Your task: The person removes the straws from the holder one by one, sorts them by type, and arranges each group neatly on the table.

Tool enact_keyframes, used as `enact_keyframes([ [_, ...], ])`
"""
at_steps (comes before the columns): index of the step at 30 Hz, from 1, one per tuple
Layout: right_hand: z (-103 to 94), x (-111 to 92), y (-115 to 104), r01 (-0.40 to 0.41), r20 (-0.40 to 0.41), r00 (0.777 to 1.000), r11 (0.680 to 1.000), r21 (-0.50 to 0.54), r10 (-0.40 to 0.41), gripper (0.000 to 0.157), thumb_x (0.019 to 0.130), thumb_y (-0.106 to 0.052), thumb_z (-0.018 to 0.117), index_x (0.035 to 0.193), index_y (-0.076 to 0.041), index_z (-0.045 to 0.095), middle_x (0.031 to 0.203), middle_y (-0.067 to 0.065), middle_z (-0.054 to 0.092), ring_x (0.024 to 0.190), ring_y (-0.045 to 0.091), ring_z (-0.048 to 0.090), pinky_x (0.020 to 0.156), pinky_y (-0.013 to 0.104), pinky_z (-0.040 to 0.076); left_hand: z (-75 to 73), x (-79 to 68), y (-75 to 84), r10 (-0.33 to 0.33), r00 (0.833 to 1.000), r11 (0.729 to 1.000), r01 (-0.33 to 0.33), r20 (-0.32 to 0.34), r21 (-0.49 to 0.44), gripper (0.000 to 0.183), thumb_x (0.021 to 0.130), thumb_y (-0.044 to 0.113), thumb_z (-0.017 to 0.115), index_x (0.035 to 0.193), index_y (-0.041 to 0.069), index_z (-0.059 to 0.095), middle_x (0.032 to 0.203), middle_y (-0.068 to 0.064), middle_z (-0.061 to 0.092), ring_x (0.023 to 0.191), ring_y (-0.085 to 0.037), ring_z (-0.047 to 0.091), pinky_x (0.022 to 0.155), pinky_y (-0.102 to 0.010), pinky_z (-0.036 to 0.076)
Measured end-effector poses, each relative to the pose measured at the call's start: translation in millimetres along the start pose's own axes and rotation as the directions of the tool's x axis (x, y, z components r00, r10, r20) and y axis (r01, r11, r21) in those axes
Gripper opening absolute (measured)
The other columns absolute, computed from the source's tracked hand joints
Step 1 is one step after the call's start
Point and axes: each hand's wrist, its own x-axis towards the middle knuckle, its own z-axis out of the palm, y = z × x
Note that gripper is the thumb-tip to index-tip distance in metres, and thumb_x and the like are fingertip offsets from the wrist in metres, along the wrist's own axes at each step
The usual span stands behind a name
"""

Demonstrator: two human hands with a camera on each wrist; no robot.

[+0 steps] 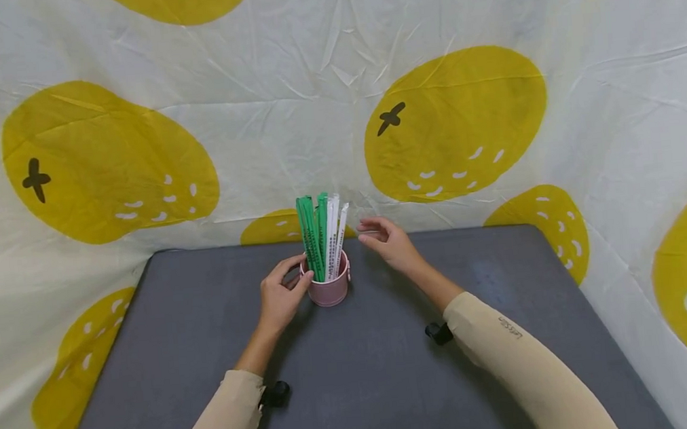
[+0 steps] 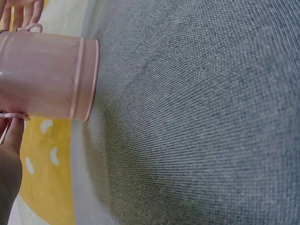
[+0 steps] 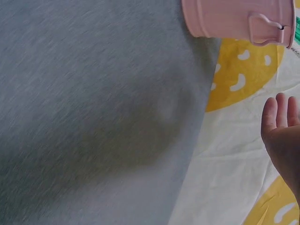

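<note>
A small pink metal bucket (image 1: 328, 292) with side handles stands upright toward the far side of the table. Slim green wrapped straws (image 1: 310, 238) and white wrapped straws (image 1: 332, 243) with printed lettering rise out of it. My left hand (image 1: 280, 295) holds the bucket's left side, thumb at the front of the rim and fingers toward the back. In the left wrist view its fingers meet the bucket (image 2: 44, 75) by a handle. To the right of the straws, my right hand (image 1: 390, 243) hovers with relaxed fingers and nothing in it, apart from the bucket (image 3: 234, 18).
The dark grey table (image 1: 359, 390) ends just behind the bucket. A white cloth (image 1: 288, 137) with yellow fruit prints hangs behind and around the table. Small black cameras (image 1: 438, 333) sit at both wrists, over beige sleeves (image 1: 515, 356).
</note>
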Motion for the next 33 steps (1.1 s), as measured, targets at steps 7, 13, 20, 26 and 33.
enact_keyframes([
  [7, 16.1, 12.0, -9.9, 0.041, -0.004, 0.999, 0.999, 0.016, -0.041, 0.04, 0.098, -0.007, 0.07, 0.134, 0.007, 0.059, 0.13, 0.027, 0.066, 0.119, 0.035, 0.066, 0.093, 0.021, 0.057, -5.2, -2.3, 17.5, 0.003, 1.0, 1.0, -0.003, 0.008, 0.015, 0.036, 0.09, -0.004, 0.075, 0.124, -0.015, 0.066, 0.126, -0.033, 0.066, 0.12, -0.051, 0.063, 0.092, -0.058, 0.057],
  [13, 29.1, 18.9, -15.9, 0.078, -0.007, 0.997, 0.997, 0.019, -0.077, 0.036, 0.097, -0.002, 0.07, 0.129, 0.009, 0.06, 0.125, 0.028, 0.067, 0.115, 0.034, 0.067, 0.095, 0.024, 0.058, -6.9, -2.5, 19.9, -0.019, 1.0, 1.0, 0.019, 0.006, 0.011, 0.037, 0.089, -0.003, 0.077, 0.123, -0.014, 0.067, 0.127, -0.032, 0.067, 0.119, -0.05, 0.064, 0.094, -0.056, 0.057],
  [20, 35.0, 22.9, -22.8, 0.037, -0.074, 0.996, 0.997, -0.065, -0.042, 0.029, 0.098, -0.01, 0.071, 0.123, 0.005, 0.065, 0.117, 0.023, 0.069, 0.107, 0.03, 0.067, 0.093, 0.029, 0.057, -7.4, -1.6, 21.3, -0.027, 1.0, 0.999, 0.027, 0.002, 0.022, 0.037, 0.089, -0.003, 0.077, 0.124, -0.013, 0.067, 0.126, -0.032, 0.067, 0.118, -0.05, 0.065, 0.093, -0.055, 0.057],
  [26, 34.6, 24.4, -24.0, 0.04, -0.098, 0.994, 0.995, -0.093, -0.049, 0.023, 0.098, -0.011, 0.072, 0.115, 0.003, 0.068, 0.111, 0.02, 0.07, 0.096, 0.024, 0.065, 0.082, 0.021, 0.054, -6.8, -0.2, 22.7, -0.025, 1.0, 0.999, 0.025, 0.007, 0.029, 0.037, 0.09, -0.002, 0.077, 0.124, -0.013, 0.067, 0.126, -0.032, 0.067, 0.118, -0.05, 0.065, 0.093, -0.056, 0.057],
  [33, 33.7, 22.6, -24.0, 0.031, -0.119, 0.992, 0.994, -0.105, -0.044, 0.019, 0.097, -0.01, 0.072, 0.11, 0.003, 0.069, 0.105, 0.019, 0.07, 0.088, 0.018, 0.062, 0.074, 0.018, 0.052, -2.6, 0.9, 21.3, -0.045, 0.998, 0.998, 0.044, 0.04, 0.033, 0.037, 0.091, -0.001, 0.076, 0.125, -0.012, 0.066, 0.129, -0.029, 0.067, 0.12, -0.049, 0.064, 0.095, -0.06, 0.056],
])
